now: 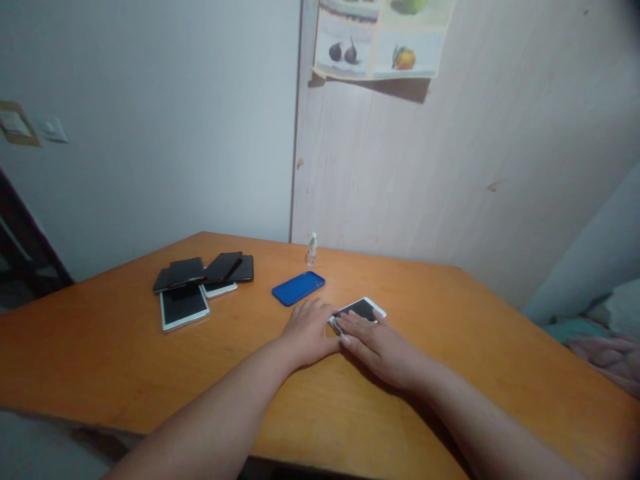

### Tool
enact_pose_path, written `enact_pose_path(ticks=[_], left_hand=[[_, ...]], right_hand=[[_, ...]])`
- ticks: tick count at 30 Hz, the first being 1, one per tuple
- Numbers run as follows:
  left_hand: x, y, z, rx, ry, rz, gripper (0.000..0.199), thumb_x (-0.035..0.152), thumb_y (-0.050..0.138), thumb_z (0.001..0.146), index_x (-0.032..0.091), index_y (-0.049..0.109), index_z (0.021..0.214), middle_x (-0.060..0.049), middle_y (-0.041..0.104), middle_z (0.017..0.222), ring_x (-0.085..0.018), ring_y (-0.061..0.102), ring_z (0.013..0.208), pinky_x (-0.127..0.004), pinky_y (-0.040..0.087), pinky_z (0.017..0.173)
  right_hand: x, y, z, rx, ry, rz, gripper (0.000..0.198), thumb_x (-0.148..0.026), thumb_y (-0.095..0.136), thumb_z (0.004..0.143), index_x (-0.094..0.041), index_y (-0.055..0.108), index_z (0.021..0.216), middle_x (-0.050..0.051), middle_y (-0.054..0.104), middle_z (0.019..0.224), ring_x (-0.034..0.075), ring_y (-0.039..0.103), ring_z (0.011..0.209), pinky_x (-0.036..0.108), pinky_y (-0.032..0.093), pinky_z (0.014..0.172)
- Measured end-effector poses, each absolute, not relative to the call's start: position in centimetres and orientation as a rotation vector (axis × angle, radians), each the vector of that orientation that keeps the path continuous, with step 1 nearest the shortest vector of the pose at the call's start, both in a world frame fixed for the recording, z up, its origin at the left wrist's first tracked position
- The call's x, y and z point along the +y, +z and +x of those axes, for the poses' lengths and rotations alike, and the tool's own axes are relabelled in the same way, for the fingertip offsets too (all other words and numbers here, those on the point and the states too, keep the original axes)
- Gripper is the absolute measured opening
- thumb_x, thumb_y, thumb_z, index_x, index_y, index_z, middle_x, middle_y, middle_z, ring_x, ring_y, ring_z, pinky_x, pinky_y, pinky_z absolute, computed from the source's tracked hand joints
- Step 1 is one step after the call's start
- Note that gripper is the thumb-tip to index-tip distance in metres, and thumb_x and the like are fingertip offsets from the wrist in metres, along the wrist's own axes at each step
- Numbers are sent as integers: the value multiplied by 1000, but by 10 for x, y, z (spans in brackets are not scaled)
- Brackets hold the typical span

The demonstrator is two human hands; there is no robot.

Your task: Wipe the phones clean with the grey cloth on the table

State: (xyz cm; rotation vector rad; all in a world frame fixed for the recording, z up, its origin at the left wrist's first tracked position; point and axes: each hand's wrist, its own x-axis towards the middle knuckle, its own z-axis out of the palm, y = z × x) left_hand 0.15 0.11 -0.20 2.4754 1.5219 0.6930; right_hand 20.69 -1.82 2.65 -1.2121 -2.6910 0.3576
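A white smartphone (364,308) with a dark screen lies face up on the wooden table, partly covered by both hands. My left hand (311,333) grips its left end, the fingers at the far side and the thumb at the near side. Across the lower left of the screen rests my right hand (380,347), its fingers stretched out and flat. Whether something small lies under those fingertips I cannot tell. Just beyond my left hand is a blue phone case (299,288), apart from both hands.
Several dark devices (186,272) are piled at the left of the table (240,347), with a white-framed tablet (185,308) at the pile's near side. A small clear bottle (312,250) stands near the back edge. Walls close off the far side, and a fruit poster (377,40) hangs there.
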Motion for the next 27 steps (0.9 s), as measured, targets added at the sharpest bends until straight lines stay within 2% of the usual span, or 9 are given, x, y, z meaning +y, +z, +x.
enact_pose_path(ticks=[5, 10, 13, 16, 20, 27], left_hand=[[-1, 1, 2, 1521, 684, 2470, 52, 62, 68, 76, 28, 65, 115, -7, 63, 110, -31, 56, 109, -40, 45, 91], [1, -3, 1, 1515, 717, 2489, 49, 60, 67, 78, 26, 65, 113, -7, 63, 108, -30, 57, 107, -41, 44, 94], [1, -3, 1, 1516, 699, 2490, 45, 53, 67, 79, 27, 64, 116, -7, 63, 109, -29, 57, 107, -40, 45, 93], [0, -1, 1, 1507, 693, 2488, 48, 59, 66, 79, 27, 65, 116, -7, 62, 108, -29, 56, 107, -41, 45, 92], [0, 0, 1, 1516, 696, 2484, 52, 62, 67, 77, 27, 65, 115, -7, 62, 110, -30, 56, 108, -40, 45, 91], [0, -1, 1, 1514, 692, 2482, 49, 60, 65, 80, 26, 65, 114, -7, 62, 108, -29, 56, 107, -40, 45, 92]], right_hand=[[-1, 20, 227, -2506, 183, -1591, 55, -54, 30, 101, -24, 49, 144, 12, 44, 152, 32, 35, 144, 69, 12, 114], [-19, 29, 212, -2680, 324, -1256, 54, -54, 34, 101, -27, 48, 145, 8, 46, 152, 28, 36, 143, 56, 15, 120], [-26, 33, 204, -2721, 412, -1123, 52, -52, 33, 102, -30, 44, 148, 5, 47, 151, 26, 36, 143, 54, 13, 121], [-18, 28, 211, -2660, 330, -1279, 53, -53, 33, 101, -28, 48, 145, 7, 47, 151, 28, 38, 142, 57, 14, 119], [-4, 19, 227, -2529, 177, -1580, 58, -55, 34, 100, -22, 48, 145, 13, 45, 152, 32, 36, 143, 66, 10, 116], [-28, 33, 209, -2697, 377, -1135, 54, -56, 42, 98, -28, 51, 143, 8, 50, 148, 30, 42, 139, 54, 21, 119]])
